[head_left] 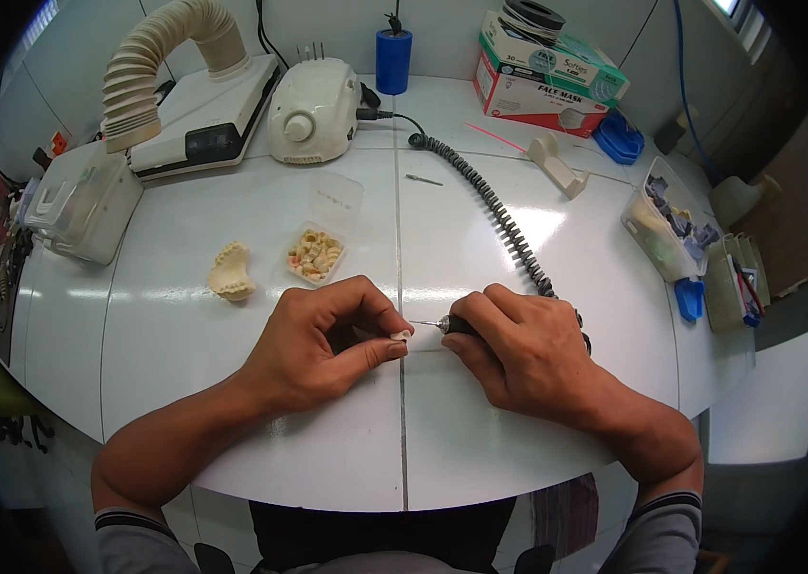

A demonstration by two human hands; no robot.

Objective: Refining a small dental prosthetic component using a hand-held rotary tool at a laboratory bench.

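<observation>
Between thumb and forefinger, my left hand pinches a small white dental crown. My right hand grips a black rotary handpiece, its thin metal bur pointing left and lying close to the crown; whether they touch I cannot tell. A coiled dark cord runs from the handpiece back to a white control unit. Beyond my left hand stands an open clear box of small tooth-coloured pieces. A cream dental cast lies to its left.
A white suction unit with a ribbed hose stands at the back left, near a lidded plastic container. A loose metal bur lies mid-table. Face mask boxes, a cream handpiece rest and a filled plastic bin stand right.
</observation>
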